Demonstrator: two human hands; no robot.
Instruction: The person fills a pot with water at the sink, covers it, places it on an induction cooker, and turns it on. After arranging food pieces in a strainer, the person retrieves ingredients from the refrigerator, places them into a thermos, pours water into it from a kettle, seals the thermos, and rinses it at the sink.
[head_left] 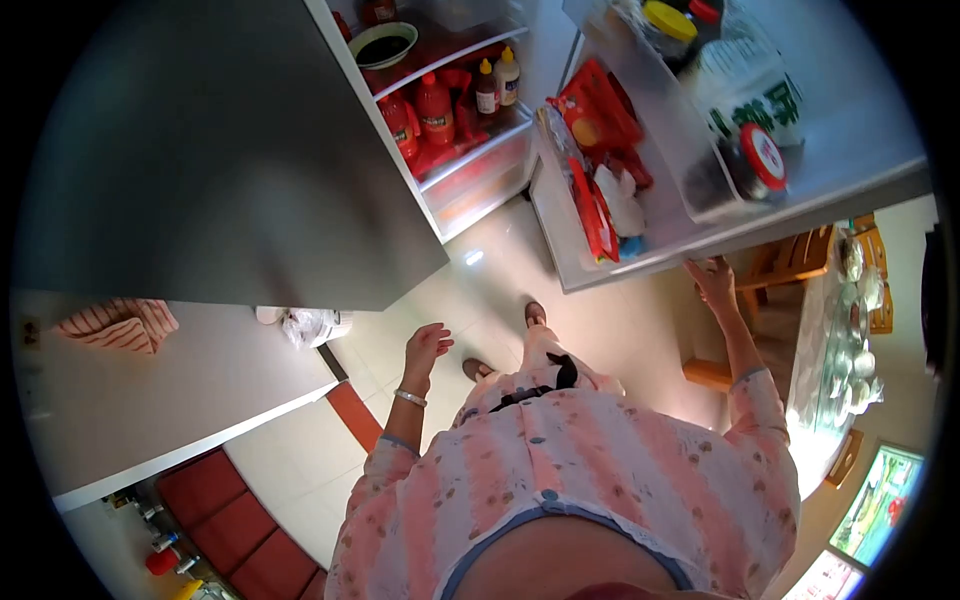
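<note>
A refrigerator stands open in front of me, its door (pixel 640 262) swung out to the right. My right hand (pixel 712 283) is at the door's outer edge, the fingertips hooked against it. My left hand (pixel 428 345) hangs in the air over the floor, fingers loosely bent and apart, holding nothing. Inside, red bottles (pixel 435 108) stand on a shelf, with two smaller squeeze bottles (pixel 487 88) beside them. Above them sits a bowl (pixel 384 46) of dark liquid. Door bins hold red packets (pixel 598 112) and a red-lidded jar (pixel 762 160).
A grey panel (pixel 230 170) fills the left side, above a pale counter (pixel 200 390) with a striped cloth (pixel 125 325). To the right are wooden chairs (pixel 795 262) and a table bearing several covered dishes (pixel 852 345). Tiled floor (pixel 620 330) lies around my feet.
</note>
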